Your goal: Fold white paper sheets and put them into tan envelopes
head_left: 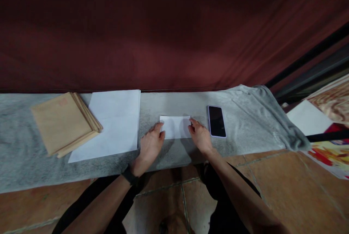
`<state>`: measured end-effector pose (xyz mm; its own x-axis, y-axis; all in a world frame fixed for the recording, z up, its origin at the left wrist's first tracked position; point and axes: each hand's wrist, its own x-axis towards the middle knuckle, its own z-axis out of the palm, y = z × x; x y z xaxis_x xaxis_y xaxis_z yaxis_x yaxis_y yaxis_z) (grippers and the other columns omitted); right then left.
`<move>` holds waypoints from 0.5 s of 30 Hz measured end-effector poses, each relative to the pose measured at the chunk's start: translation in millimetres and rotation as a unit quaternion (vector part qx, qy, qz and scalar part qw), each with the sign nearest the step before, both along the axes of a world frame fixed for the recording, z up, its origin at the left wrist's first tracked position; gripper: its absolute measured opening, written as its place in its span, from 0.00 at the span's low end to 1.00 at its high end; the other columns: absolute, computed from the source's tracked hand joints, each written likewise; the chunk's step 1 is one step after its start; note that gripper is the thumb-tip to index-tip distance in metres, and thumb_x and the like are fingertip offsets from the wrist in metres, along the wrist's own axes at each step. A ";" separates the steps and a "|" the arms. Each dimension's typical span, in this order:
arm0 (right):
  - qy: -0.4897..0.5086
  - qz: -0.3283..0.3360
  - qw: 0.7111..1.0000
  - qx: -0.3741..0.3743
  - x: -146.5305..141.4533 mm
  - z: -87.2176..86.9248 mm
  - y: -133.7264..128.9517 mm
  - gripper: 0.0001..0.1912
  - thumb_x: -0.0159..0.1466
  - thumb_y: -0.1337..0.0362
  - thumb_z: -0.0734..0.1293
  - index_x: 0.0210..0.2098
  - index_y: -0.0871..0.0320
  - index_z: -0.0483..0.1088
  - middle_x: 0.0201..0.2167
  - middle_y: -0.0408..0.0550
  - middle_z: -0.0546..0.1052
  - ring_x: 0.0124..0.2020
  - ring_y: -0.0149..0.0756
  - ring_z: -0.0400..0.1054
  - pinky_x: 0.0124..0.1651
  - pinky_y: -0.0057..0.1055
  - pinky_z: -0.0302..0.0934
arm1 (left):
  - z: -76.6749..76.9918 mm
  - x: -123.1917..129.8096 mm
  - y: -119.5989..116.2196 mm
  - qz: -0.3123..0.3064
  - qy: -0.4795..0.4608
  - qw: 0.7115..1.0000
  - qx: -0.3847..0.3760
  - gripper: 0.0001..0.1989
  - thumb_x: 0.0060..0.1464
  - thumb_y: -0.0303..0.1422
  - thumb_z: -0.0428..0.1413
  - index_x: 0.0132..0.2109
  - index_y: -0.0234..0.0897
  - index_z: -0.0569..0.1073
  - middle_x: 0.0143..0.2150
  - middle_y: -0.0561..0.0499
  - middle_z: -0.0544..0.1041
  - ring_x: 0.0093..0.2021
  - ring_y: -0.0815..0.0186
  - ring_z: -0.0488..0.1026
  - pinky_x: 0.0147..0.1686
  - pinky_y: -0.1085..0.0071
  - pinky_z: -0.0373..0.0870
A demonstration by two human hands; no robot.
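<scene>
A small white rectangle of paper (176, 126) lies flat on the grey cloth in front of me; whether it is folded, I cannot tell. My left hand (151, 143), with a dark band on its wrist, holds the paper's left edge between thumb and fingers. At the opposite end, the thumb and fingers of my right hand (200, 136) close on the right edge. Just right of that hand is a phone (217, 121) with a dark screen and a pale purple case. Left of my left hand lies a stack of large white sheets (117, 121).
Several brown paper envelopes (62, 123) are piled partly over the white sheets. Grey cloth (251, 117) covers the narrow bench and bunches up at its right end. A dark red curtain (163, 45) hangs behind. Printed sheets (332, 154) and a dark bar are at far right.
</scene>
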<state>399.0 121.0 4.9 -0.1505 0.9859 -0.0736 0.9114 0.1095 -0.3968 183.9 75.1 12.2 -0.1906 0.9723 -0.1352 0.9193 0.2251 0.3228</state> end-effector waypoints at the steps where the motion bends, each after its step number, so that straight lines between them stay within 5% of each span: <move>1: -0.008 -0.001 1.000 0.013 -0.3 0.9 -0.7 0.20 0.74 0.65 0.60 0.63 0.56 0.71 0.52 0.52 0.81 0.51 0.45 0.78 0.54 0.37 0.70 | -0.5 0.2 -0.7 -0.015 0.023 0.999 0.027 0.20 0.67 0.34 0.52 0.63 0.41 0.72 0.51 0.43 0.81 0.48 0.53 0.80 0.48 0.60 0.75; 7: 0.043 0.091 0.988 0.115 -15.2 -6.0 -26.8 0.23 0.76 0.59 0.57 0.64 0.63 0.71 0.60 0.59 0.76 0.62 0.48 0.69 0.66 0.43 0.64 | -25.1 18.1 -19.2 -0.160 0.051 0.965 0.200 0.25 0.69 0.33 0.46 0.69 0.30 0.65 0.71 0.34 0.67 0.71 0.48 0.63 0.67 0.50 0.65; 10: 0.081 0.181 0.973 0.117 -30.5 -16.4 -56.2 0.30 0.78 0.56 0.52 0.70 0.69 0.61 0.69 0.62 0.68 0.70 0.45 0.61 0.72 0.45 0.58 | -45.4 33.8 -40.5 -0.225 0.051 0.951 0.207 0.32 0.68 0.27 0.42 0.76 0.25 0.47 0.76 0.33 0.57 0.77 0.52 0.52 0.72 0.51 0.58; 15: 0.028 0.168 0.978 0.124 -39.0 -31.3 -87.1 0.37 0.77 0.49 0.52 0.72 0.74 0.57 0.73 0.66 0.59 0.76 0.50 0.50 0.76 0.51 0.48 | -61.1 38.6 -60.9 -0.244 0.089 0.944 0.205 0.38 0.66 0.24 0.40 0.77 0.24 0.31 0.77 0.31 0.53 0.77 0.50 0.49 0.72 0.51 0.57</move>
